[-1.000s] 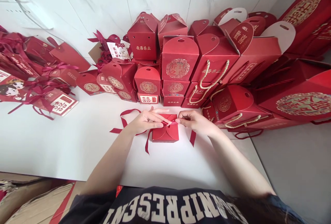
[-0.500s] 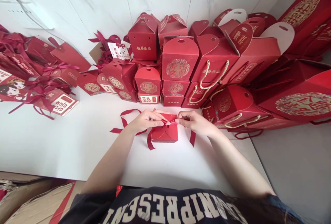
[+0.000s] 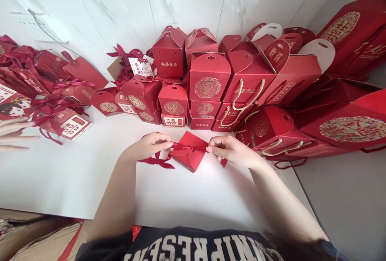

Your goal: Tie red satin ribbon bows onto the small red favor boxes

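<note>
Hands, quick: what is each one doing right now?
Left hand: closed, pinching the red ribbon where it crosses the small red box.
Right hand: closed, pinching the same ribbon at the box's other side.

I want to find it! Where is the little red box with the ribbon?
In the head view, the box sits mid-table, between the left hand and right hand, which pull its ribbon, just in front of the stacked gift boxes.

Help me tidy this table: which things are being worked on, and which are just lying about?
In hand: small red box; dark red ribbon stretched across its top, pinched by the left hand and right hand.

Lying about: stacked red gift boxes by the wall; ribboned boxes at left; another person's fingers at the left edge.
</note>
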Action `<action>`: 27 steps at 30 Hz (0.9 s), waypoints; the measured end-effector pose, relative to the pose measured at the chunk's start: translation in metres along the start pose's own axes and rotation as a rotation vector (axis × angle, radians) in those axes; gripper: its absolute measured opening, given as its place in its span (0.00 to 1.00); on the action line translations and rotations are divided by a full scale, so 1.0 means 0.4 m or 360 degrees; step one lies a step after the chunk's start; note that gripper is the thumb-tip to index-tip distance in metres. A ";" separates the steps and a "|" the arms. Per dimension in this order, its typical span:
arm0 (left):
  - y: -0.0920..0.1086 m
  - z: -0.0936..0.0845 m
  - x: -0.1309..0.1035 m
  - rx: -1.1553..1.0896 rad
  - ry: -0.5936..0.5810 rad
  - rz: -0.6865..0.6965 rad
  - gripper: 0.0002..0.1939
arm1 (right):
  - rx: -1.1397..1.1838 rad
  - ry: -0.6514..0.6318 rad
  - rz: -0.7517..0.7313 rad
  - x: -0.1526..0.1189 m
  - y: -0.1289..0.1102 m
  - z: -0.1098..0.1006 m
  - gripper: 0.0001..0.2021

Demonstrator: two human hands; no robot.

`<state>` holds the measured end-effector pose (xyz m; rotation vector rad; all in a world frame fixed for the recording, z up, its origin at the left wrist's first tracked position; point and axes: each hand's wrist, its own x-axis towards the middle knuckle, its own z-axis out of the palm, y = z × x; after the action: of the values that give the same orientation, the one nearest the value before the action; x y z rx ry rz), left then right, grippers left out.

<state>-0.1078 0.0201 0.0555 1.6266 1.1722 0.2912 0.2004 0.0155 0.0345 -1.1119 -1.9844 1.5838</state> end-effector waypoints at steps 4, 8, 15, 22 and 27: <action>0.011 0.033 0.017 -0.0116 0.0113 -0.0040 0.18 | -0.0054 0.0057 0.0024 0.005 -0.018 0.000 0.20; 0.012 0.037 0.020 -0.0056 0.0096 -0.0035 0.15 | -0.0219 0.0157 -0.0004 0.020 0.000 0.000 0.20; 0.019 0.045 0.026 0.0065 0.0332 0.0126 0.19 | -0.0202 0.0090 0.0070 0.026 0.028 -0.001 0.19; -0.027 0.033 0.033 -0.0158 0.0061 -0.0096 0.20 | -0.0183 0.0039 0.0055 0.028 0.029 -0.009 0.20; -0.042 0.026 0.042 -0.0233 -0.0118 0.0206 0.15 | -0.0150 0.0015 0.0040 0.030 0.033 -0.015 0.20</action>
<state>-0.1016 0.0264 0.0311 1.5731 0.9693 0.3875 0.2016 0.0292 0.0216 -1.1821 -2.0655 1.5082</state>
